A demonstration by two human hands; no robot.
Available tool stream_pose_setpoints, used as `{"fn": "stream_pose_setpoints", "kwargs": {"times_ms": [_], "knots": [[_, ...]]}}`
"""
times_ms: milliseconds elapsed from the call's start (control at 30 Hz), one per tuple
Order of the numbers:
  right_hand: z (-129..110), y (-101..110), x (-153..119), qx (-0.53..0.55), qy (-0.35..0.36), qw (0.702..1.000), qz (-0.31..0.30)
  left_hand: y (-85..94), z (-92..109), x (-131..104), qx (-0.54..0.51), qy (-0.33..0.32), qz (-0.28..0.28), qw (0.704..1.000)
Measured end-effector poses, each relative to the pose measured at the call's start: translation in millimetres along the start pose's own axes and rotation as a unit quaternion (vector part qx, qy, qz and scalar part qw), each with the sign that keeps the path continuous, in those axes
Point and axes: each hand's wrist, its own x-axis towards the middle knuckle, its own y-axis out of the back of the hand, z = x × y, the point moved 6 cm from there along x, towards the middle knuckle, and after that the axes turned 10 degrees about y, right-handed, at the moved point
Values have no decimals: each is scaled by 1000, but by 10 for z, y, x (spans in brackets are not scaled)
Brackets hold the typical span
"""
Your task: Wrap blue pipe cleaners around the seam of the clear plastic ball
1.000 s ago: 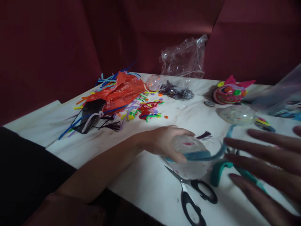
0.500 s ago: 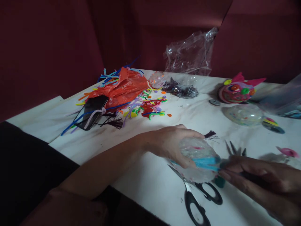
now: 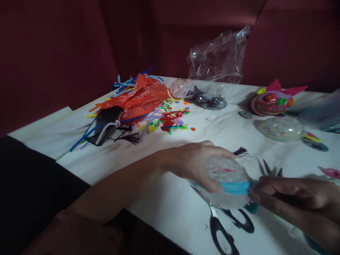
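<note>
My left hand [image 3: 196, 161] is wrapped over the left side of a clear balloon-like ball [image 3: 225, 166] with pink specks. A light blue band [image 3: 235, 187] runs across its front. At the right end of this band, my right hand [image 3: 294, 198] has its thumb and fingers pinched together on the band's end. Black-handled scissors [image 3: 221, 228] lie partly beneath the ball. Just beyond the right hand, pointed metal tips [image 3: 268, 166] show, the rest of that tool being hidden. A dark tassel [image 3: 240, 152] lies behind the ball.
At the left lie an orange-red plastic bag [image 3: 143, 94], a black phone-like slab [image 3: 107, 124] and many pipe cleaners [image 3: 175, 117]. A clear bag [image 3: 217, 56] stands at the back. On the right are a decorated pink ball [image 3: 273, 102] and another clear ball [image 3: 283, 129].
The blue band, split into two strands at its right end earlier, now looks flat and wide. Both hands keep their hold; the whole view has shifted slightly.
</note>
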Motion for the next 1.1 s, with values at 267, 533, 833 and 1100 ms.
{"fn": "stream_pose_setpoints", "kwargs": {"times_ms": [267, 533, 833, 1100], "knots": [[-34, -150, 35, 173, 77, 977, -97, 1, -7, 9, 5, 7, 2, 1000], [-369, -144, 310, 199, 48, 959, -198, 32, 16, -24, -49, 22, -22, 998], [-301, -255, 301, 261, -9, 933, -249, 31, 70, -28, -28, 27, 0, 999], [-143, -254, 292, 244, -27, 927, -282, 50, 23, -14, -30, 40, 6, 999]]}}
